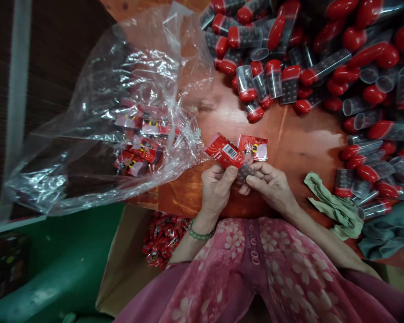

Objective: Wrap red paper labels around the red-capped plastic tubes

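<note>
In front of my chest, my left hand (218, 184) is closed on a red printed card (227, 151) with a white barcode, its thumb on the lower edge. My right hand (267, 179) is closed too, pinching a small clear piece with dark dots (245, 172) right beside that card. The piece looks like a dotted clear tube, but fingers cover much of it. Just beyond the fingertips is a second red card (256, 147) with a pink and yellow picture; I cannot tell whether it touches the right hand.
Many clear tubes with red ends (274, 78) are heaped at the back and right. A large clear plastic bag (155, 67) at left holds red packets (138, 152). A cardboard box (117, 260) of red packets stands below the table edge. Green cloth gloves (336, 206) lie at right.
</note>
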Demonstrator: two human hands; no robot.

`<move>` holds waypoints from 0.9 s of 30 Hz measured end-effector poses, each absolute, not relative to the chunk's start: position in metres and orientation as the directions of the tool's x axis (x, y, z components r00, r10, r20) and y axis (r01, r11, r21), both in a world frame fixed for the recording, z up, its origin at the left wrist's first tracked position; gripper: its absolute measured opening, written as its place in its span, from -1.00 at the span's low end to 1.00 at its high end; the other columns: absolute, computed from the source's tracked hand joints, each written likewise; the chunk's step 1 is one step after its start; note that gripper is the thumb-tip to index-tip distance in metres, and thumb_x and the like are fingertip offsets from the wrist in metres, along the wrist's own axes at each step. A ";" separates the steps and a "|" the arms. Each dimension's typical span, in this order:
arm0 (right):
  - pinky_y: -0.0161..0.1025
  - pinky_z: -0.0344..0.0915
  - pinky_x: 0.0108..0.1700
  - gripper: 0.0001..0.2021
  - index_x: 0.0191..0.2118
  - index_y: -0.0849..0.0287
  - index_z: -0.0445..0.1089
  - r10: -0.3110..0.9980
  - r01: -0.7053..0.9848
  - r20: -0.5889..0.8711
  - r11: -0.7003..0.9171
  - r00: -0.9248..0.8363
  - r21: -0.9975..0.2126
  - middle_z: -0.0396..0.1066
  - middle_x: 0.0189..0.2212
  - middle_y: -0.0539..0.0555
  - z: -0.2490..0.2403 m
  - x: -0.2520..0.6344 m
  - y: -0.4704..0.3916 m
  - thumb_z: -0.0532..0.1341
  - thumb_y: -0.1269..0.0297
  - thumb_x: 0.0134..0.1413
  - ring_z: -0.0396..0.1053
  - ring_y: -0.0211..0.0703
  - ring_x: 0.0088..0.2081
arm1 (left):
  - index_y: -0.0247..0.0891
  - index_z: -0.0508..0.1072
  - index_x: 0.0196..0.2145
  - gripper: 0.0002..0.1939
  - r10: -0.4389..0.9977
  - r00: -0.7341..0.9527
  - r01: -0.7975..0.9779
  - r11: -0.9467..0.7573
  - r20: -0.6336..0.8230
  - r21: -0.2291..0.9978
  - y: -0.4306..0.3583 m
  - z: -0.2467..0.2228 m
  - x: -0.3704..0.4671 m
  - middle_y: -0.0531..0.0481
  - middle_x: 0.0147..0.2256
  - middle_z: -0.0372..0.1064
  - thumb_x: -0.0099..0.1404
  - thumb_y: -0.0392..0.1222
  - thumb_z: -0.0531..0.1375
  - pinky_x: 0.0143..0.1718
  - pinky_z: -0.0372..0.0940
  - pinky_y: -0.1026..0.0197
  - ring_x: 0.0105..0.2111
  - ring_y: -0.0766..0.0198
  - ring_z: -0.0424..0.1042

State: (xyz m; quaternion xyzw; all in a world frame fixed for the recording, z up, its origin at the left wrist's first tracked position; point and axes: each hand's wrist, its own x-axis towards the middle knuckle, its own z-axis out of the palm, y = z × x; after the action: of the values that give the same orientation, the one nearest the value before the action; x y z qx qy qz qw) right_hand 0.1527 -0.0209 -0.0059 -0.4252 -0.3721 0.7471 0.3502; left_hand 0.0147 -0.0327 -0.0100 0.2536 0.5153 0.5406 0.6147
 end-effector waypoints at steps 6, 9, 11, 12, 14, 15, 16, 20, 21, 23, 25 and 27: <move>-0.28 0.45 -0.27 -0.82 -0.15 0.12 0.41 0.962 0.151 -0.085 -0.046 -0.258 -0.987 0.55 -0.36 0.02 -0.007 0.151 -0.021 0.28 0.16 0.20 0.51 -0.23 -0.38 | -0.20 0.53 -0.34 -0.61 0.944 -0.167 -0.454 0.183 -0.284 0.872 -0.018 0.000 0.012 -0.07 -0.25 0.63 0.11 0.18 0.39 -0.09 0.52 0.06 -0.14 0.09 0.62; -0.28 0.44 -0.25 -0.90 -0.17 0.11 0.44 0.958 0.291 0.082 0.164 -0.273 -0.943 0.57 -0.31 0.06 -0.005 0.154 -0.021 0.26 0.27 0.20 0.51 -0.21 -0.34 | -0.20 0.52 -0.36 -0.60 0.960 -0.072 -0.424 0.215 -0.269 0.880 -0.016 -0.001 0.010 -0.08 -0.23 0.63 0.10 0.20 0.38 -0.07 0.51 0.00 -0.10 0.05 0.60; -0.31 0.43 -0.26 -0.91 -0.18 0.11 0.44 0.949 0.272 0.091 0.177 -0.302 -0.946 0.57 -0.31 0.04 -0.006 0.157 -0.021 0.24 0.27 0.22 0.50 -0.22 -0.35 | -0.19 0.53 -0.34 -0.59 0.969 0.001 -0.375 0.230 -0.248 0.898 -0.017 -0.003 0.007 -0.08 -0.21 0.63 0.09 0.21 0.39 -0.06 0.50 -0.03 -0.09 0.03 0.60; -0.32 0.42 -0.29 -0.90 -0.17 0.11 0.43 0.948 0.245 0.071 0.152 -0.310 -0.958 0.55 -0.33 0.02 -0.007 0.158 -0.022 0.24 0.25 0.23 0.49 -0.24 -0.38 | -0.18 0.54 -0.32 -0.60 0.969 0.036 -0.354 0.239 -0.242 0.904 -0.018 -0.004 0.006 -0.08 -0.20 0.63 0.10 0.20 0.38 -0.06 0.50 -0.03 -0.09 0.03 0.60; -0.34 0.39 -0.34 -0.87 -0.17 0.11 0.42 0.950 0.185 0.011 0.072 -0.312 -0.980 0.52 -0.36 -0.01 -0.009 0.160 -0.024 0.24 0.20 0.24 0.46 -0.28 -0.43 | -0.18 0.56 -0.29 -0.63 0.964 0.094 -0.324 0.266 -0.249 0.908 -0.020 -0.005 0.003 -0.09 -0.18 0.62 0.15 0.17 0.36 -0.08 0.51 -0.01 -0.09 0.03 0.59; -0.34 0.39 -0.35 -0.85 -0.15 0.11 0.41 0.950 0.165 -0.017 0.036 -0.311 -0.986 0.51 -0.37 -0.02 -0.010 0.161 -0.024 0.25 0.17 0.25 0.45 -0.29 -0.44 | -0.19 0.56 -0.28 -0.63 0.960 0.114 -0.314 0.278 -0.254 0.908 -0.020 -0.005 0.002 -0.11 -0.16 0.62 0.16 0.17 0.36 -0.09 0.51 0.01 -0.09 0.02 0.59; -0.34 0.39 -0.35 -0.83 -0.13 0.10 0.41 0.950 0.154 -0.041 0.008 -0.310 -0.988 0.51 -0.37 -0.02 -0.011 0.161 -0.024 0.25 0.16 0.25 0.46 -0.28 -0.43 | -0.20 0.56 -0.26 -0.61 0.959 0.113 -0.312 0.282 -0.260 0.907 -0.020 -0.006 0.002 -0.12 -0.15 0.61 0.15 0.18 0.36 -0.10 0.52 0.02 -0.09 0.02 0.59; -0.30 0.42 -0.31 -0.81 -0.07 0.10 0.41 0.961 0.204 -0.033 0.024 -0.274 -0.979 0.53 -0.34 0.02 -0.008 0.159 -0.019 0.23 0.17 0.26 0.50 -0.23 -0.38 | -0.18 0.54 -0.23 -0.43 0.965 -0.088 -0.364 0.201 -0.248 0.910 -0.014 -0.008 0.005 -0.12 -0.17 0.61 0.02 0.34 0.37 -0.06 0.50 0.02 -0.08 0.03 0.59; -0.30 0.43 -0.30 -0.82 -0.08 0.10 0.41 0.963 0.225 -0.001 0.062 -0.270 -0.972 0.54 -0.33 0.02 -0.007 0.158 -0.018 0.24 0.20 0.25 0.51 -0.22 -0.37 | -0.18 0.53 -0.24 -0.43 0.962 -0.128 -0.374 0.180 -0.242 0.910 -0.012 -0.008 0.006 -0.11 -0.17 0.61 0.00 0.35 0.38 -0.04 0.49 0.02 -0.07 0.04 0.59; -0.29 0.45 -0.25 -0.87 -0.12 0.10 0.43 0.959 0.263 0.090 0.163 -0.268 -0.951 0.57 -0.31 0.04 -0.006 0.156 -0.015 0.26 0.27 0.22 0.53 -0.20 -0.34 | -0.18 0.53 -0.30 -0.51 0.964 -0.130 -0.387 0.168 -0.234 0.907 -0.009 -0.009 0.006 -0.10 -0.17 0.61 0.02 0.27 0.41 -0.03 0.49 0.01 -0.06 0.04 0.58; -0.27 0.47 -0.18 -0.89 -0.15 0.09 0.45 0.951 0.284 0.152 0.230 -0.270 -0.931 0.60 -0.26 0.07 -0.006 0.156 -0.014 0.27 0.33 0.19 0.56 -0.16 -0.26 | -0.19 0.54 -0.36 -0.60 0.969 -0.073 -0.398 0.188 -0.235 0.898 -0.007 -0.010 0.004 -0.09 -0.18 0.61 0.06 0.18 0.42 -0.04 0.50 0.00 -0.06 0.03 0.58; -0.26 0.48 -0.17 -0.90 -0.17 0.09 0.47 0.954 0.250 0.135 0.204 -0.269 -0.946 0.61 -0.25 0.07 -0.007 0.157 -0.014 0.28 0.33 0.19 0.57 -0.15 -0.25 | -0.20 0.55 -0.39 -0.59 0.966 -0.005 -0.395 0.236 -0.259 0.888 -0.007 -0.010 0.001 -0.10 -0.21 0.62 0.05 0.20 0.42 -0.06 0.51 -0.03 -0.07 0.00 0.59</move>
State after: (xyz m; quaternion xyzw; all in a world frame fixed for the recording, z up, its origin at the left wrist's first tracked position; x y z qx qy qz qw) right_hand 0.1570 -0.0137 -0.0067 -0.4530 -0.6646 0.4390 0.4005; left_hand 0.0006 -0.0065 -0.0096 0.3076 0.4638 0.5359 0.6349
